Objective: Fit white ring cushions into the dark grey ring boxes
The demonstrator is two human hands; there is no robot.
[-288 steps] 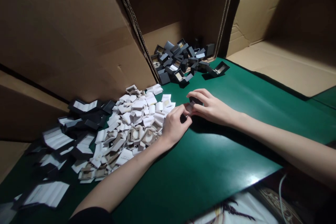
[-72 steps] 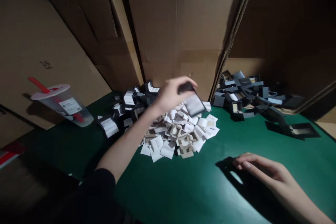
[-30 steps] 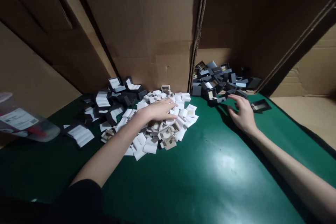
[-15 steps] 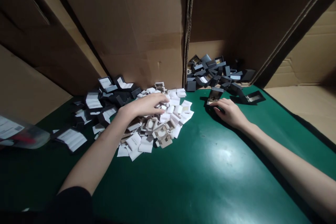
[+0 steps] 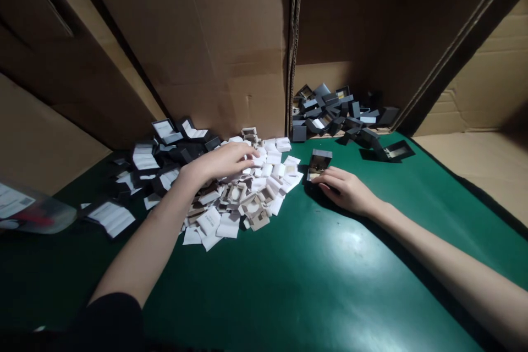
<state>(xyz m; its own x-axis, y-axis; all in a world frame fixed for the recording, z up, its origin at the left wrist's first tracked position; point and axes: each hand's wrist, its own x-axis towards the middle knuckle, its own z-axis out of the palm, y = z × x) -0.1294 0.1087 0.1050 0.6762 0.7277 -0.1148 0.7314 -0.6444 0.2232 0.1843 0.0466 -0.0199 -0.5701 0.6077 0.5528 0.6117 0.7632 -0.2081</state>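
In my right hand (image 5: 344, 190) is a small dark hinged box (image 5: 319, 161), its lid raised and a gold-coloured inside showing. The fingertips close on its near edge, low over the green surface. My left hand (image 5: 226, 162) reaches over a heap of small white folded card inserts (image 5: 252, 206). Its fingers are stretched out with the thumb apart, at the top of the heap, and nothing shows held between them. Some inserts under the palm are hidden.
Open dark boxes with white linings (image 5: 144, 155) lie at the left. More dark boxes (image 5: 325, 110) are piled in a cardboard recess at the back right. Cardboard walls (image 5: 231, 38) stand behind. A clear plastic container (image 5: 58, 214) sits at the left edge of the green table (image 5: 264, 291).
My right hand has brought the dark box left and nearer to me, away from the pile at the back right. My left hand has shifted slightly left over the white inserts.
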